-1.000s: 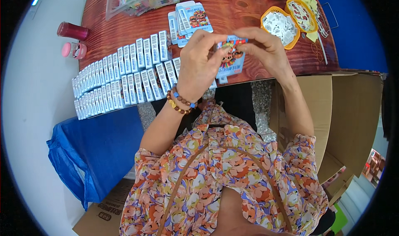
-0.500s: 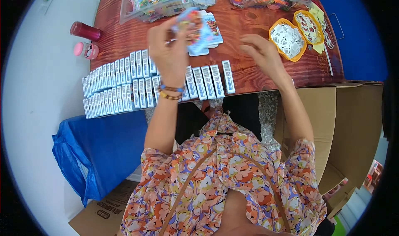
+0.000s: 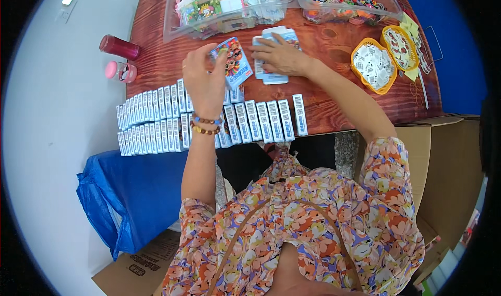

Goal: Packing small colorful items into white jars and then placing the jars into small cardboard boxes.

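Observation:
My left hand (image 3: pixel 203 79) is closed around the left edge of a small light-blue box (image 3: pixel 238 65) with a colourful cartoon print. It holds the box tilted above the table, behind the rows of small boxes (image 3: pixel 252 121). To the right, my right hand (image 3: pixel 284 57) lies over a pile of flat light-blue cartons (image 3: pixel 275 80), fingers spread on the top ones and covering part of them. The small boxes stand close together in two rows along the table's near edge, narrow sides with barcodes facing up. My left forearm hides a few of them.
At the back stand a clear plastic bin of printed packets (image 3: pixel 229 22) and another of small colourful pieces (image 3: pixel 344 11). Two yellow baskets (image 3: pixel 383 90) hold small white packets and pieces at right. A red tumbler (image 3: pixel 120 47) and a pink-lidded jar (image 3: pixel 125 73) stand at left.
My right hand has moved left from beside the baskets onto the flat cartons. My left hand has brought the box lower and nearer, and its printed front now shows clearly.

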Demonstrator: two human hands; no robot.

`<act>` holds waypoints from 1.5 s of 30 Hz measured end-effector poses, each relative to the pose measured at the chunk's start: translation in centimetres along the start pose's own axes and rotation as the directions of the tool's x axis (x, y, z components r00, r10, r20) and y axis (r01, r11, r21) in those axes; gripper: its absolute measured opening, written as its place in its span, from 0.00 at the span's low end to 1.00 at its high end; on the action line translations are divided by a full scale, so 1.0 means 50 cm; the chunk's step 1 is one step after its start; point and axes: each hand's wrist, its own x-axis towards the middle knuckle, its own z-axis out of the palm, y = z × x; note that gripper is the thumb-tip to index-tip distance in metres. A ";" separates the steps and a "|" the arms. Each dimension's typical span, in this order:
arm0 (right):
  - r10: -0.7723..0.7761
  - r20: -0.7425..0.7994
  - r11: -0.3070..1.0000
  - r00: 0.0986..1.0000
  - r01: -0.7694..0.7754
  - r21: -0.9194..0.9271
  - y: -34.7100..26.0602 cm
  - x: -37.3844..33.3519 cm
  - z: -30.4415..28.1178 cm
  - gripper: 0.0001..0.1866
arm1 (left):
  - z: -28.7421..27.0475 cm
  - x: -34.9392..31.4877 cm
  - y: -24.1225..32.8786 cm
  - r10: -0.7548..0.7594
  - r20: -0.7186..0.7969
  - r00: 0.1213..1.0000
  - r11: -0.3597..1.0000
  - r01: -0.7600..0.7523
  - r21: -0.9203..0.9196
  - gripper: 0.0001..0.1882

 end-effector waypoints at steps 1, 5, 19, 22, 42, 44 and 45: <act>0.024 -0.042 1.000 0.999 -0.024 0.013 0.015 -0.028 0.003 0.27 | 0.016 0.000 0.004 0.064 0.076 0.995 0.992 -0.072 0.100 0.12; 0.100 -0.088 0.995 0.991 -0.099 0.007 0.071 -0.109 -0.006 0.26 | 0.091 -0.006 0.000 0.203 0.248 0.947 0.928 -0.267 0.261 0.12; 0.899 -0.286 0.419 0.331 -0.840 0.345 -0.024 -0.200 0.020 0.46 | 0.082 -0.042 -0.006 0.054 0.587 0.808 0.737 -0.430 0.522 0.11; 0.906 -0.233 0.405 0.354 -0.884 0.234 -0.038 -0.184 0.003 0.45 | 0.079 -0.041 -0.008 0.035 0.612 0.790 0.710 -0.451 0.542 0.11; 0.752 -0.125 -0.031 0.647 0.225 0.974 -0.163 -0.295 -0.169 0.18 | 0.154 -0.107 0.174 0.018 0.529 0.849 0.811 0.297 -0.503 0.20; 0.818 -0.204 0.152 0.539 0.140 0.978 -0.148 -0.318 -0.222 0.12 | 0.147 -0.110 0.180 0.081 0.539 0.839 0.795 0.272 -0.542 0.19; 0.796 -0.136 0.152 0.590 0.022 0.988 -0.133 -0.330 -0.256 0.10 | 0.141 -0.110 0.182 0.097 0.584 0.806 0.795 0.290 -0.533 0.18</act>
